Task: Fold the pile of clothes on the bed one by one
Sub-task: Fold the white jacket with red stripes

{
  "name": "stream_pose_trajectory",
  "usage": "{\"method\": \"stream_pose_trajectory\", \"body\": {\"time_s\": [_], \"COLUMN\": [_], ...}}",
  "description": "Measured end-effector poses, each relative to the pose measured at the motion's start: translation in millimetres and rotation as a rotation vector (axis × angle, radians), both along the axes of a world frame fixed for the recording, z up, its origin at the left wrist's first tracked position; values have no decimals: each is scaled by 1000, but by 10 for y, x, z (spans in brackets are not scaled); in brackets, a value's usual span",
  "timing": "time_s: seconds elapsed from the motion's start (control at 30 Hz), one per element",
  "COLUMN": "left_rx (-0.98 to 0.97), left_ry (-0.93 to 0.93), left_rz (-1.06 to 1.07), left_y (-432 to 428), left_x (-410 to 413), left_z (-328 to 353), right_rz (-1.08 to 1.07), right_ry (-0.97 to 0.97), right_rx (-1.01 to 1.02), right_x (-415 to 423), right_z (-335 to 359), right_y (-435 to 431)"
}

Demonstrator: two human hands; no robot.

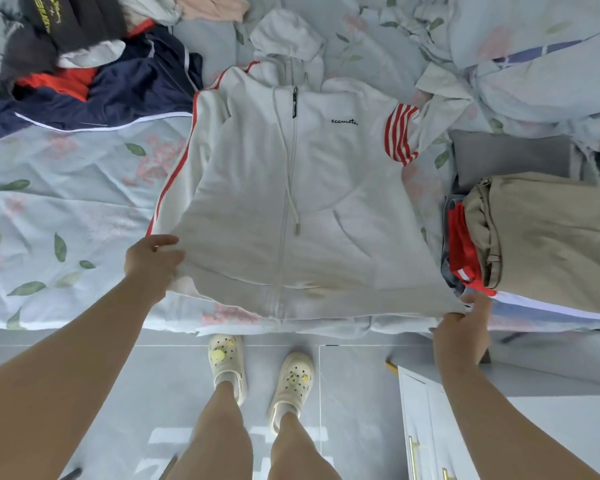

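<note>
Two hands (153,263) (463,329) pinch soft white hoodie (291,202).

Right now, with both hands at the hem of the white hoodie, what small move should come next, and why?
Probably pull the hem taut and lay it flat on the bed. The white hoodie lies zip side up, the left hand and right hand grip its lower corners, and creases cross its front.

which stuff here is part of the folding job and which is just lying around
Part of the job: white hoodie, held at its hem by the left hand and right hand; unfolded pile; folded stack.
Just lying about: grey cushion; white cabinet.
</note>
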State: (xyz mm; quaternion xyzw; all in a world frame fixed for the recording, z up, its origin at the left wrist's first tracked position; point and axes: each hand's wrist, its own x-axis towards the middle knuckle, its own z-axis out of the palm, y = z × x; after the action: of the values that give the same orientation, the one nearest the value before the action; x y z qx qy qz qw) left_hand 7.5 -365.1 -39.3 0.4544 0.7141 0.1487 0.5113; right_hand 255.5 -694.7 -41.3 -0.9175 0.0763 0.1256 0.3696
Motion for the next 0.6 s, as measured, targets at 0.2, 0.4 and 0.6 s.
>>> {"method": "stream_pose_trajectory", "body": {"time_s": [0.2,0.4,0.6], "left_rx": [144,80,0], "left_ry": [381,624,616], "left_rz": [-258,-627,-787], "left_y": [-190,-300,-432], "left_x": [-143,-240,-145], "left_z": [-60,-297,-504], "right_rz": [388,613,627], "right_ry": [-31,207,317], "right_rx": [-400,-916,-736], "right_x": [85,8,-182], "right_z": [41,-104,-323], "right_y": [-318,-199,171]}}
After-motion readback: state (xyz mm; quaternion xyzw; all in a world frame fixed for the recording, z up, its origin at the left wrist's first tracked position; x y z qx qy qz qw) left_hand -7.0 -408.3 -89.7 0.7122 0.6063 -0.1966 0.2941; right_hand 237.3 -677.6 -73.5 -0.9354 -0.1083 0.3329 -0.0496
